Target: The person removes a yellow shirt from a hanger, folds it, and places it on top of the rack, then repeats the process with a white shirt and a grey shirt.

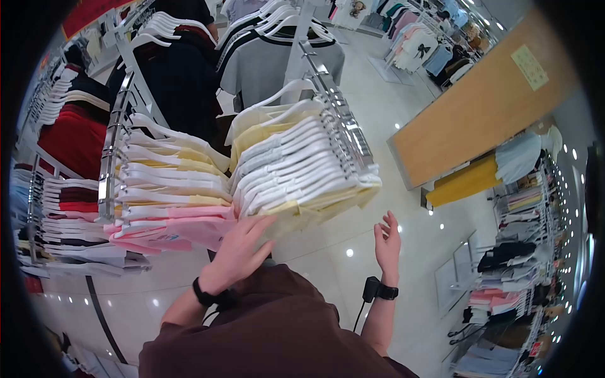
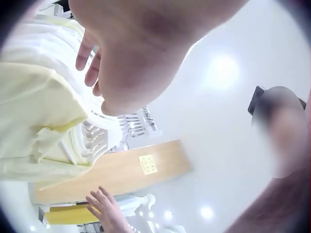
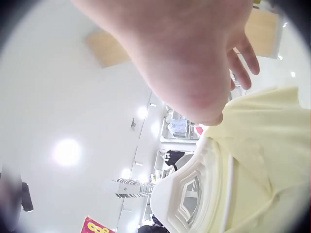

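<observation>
My left hand, fingers extended, is at the front of the rack beside a pink shirt and a pale yellow shirt. Its fingertips overlap the near edge of the yellow shirt in the head view. To the right of that shirt, my right hand is raised with relaxed fingers and holds nothing. The left wrist view shows the yellow shirt hanging close to the left hand. In the right wrist view, white hangers carry the yellow shirt below the right hand.
Two chrome rails hold rows of white, yellow and pink shirts. Grey shirts and dark clothes hang behind. A wooden panel with a yellow note stands at right, near more clothes racks.
</observation>
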{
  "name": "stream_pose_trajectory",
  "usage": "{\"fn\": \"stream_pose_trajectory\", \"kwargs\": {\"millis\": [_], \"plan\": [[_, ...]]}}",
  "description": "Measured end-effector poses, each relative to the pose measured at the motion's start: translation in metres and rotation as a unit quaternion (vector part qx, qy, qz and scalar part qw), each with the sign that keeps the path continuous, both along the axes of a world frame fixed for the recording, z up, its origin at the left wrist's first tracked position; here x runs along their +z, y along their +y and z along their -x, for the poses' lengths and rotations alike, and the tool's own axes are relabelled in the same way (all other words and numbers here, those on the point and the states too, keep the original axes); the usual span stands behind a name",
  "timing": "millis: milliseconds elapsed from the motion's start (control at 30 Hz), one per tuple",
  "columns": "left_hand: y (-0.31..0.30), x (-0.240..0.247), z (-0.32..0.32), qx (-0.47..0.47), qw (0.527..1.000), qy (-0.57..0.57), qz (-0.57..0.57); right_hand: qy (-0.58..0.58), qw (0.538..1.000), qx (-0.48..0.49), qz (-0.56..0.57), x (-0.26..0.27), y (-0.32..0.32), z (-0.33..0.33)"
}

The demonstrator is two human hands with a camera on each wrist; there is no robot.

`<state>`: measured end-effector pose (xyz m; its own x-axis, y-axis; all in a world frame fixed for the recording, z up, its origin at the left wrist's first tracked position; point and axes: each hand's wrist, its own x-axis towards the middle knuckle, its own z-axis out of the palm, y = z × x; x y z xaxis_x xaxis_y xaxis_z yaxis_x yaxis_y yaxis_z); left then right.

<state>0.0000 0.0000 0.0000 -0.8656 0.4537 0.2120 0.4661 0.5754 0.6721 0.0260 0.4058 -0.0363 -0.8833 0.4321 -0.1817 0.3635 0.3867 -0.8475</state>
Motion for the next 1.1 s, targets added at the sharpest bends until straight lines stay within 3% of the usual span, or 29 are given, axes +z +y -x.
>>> {"fn": "stream_pose_trajectory", "kwargs": {"millis": [67,100,167,267,400,533,733,833,867,933,1100], "plan": [[0.038,-0.004,0.001,0.041,0.992,0.07,-0.098,0.056,0.99,0.024,-0.126,0.022,0.012,-0.002],[0.002,-0.006,0.045,0.048,0.996,0.045,-0.063,0.031,0.995,0.033,-0.092,0.001,-0.036,0.043],[0.017,-0.021,0.063,0.085,0.988,0.056,-0.113,0.11,0.945,0.081,-0.298,0.005,-0.036,0.07],[0.014,-0.037,0.071,0.086,0.991,0.03,-0.101,0.127,0.937,0.086,-0.315,-0.004,-0.038,0.104],[0.012,-0.045,0.068,0.115,0.989,0.022,-0.085,0.11,0.966,0.08,-0.222,-0.016,-0.017,0.124],[0.03,-0.043,0.068,0.154,0.984,0.037,-0.077,0.109,0.96,0.173,-0.192,-0.011,0.015,0.134],[0.063,-0.035,0.061,0.211,0.976,0.025,-0.046,0.092,0.966,0.227,-0.087,-0.013,0.042,0.151],[0.077,-0.036,0.059,0.236,0.971,0.023,-0.022,0.077,0.947,0.287,-0.123,-0.028,0.058,0.156],[0.083,-0.036,0.057,0.25,0.968,0.024,-0.024,0.075,0.948,0.287,-0.115,-0.034,0.059,0.156],[0.092,-0.039,0.053,0.271,0.962,0.029,-0.009,0.109,0.956,0.273,0.02,-0.049,0.051,0.159],[0.12,-0.038,0.035,0.345,0.938,0.037,-0.008,0.043,0.96,0.273,0.054,-0.052,0.058,0.165]]}}
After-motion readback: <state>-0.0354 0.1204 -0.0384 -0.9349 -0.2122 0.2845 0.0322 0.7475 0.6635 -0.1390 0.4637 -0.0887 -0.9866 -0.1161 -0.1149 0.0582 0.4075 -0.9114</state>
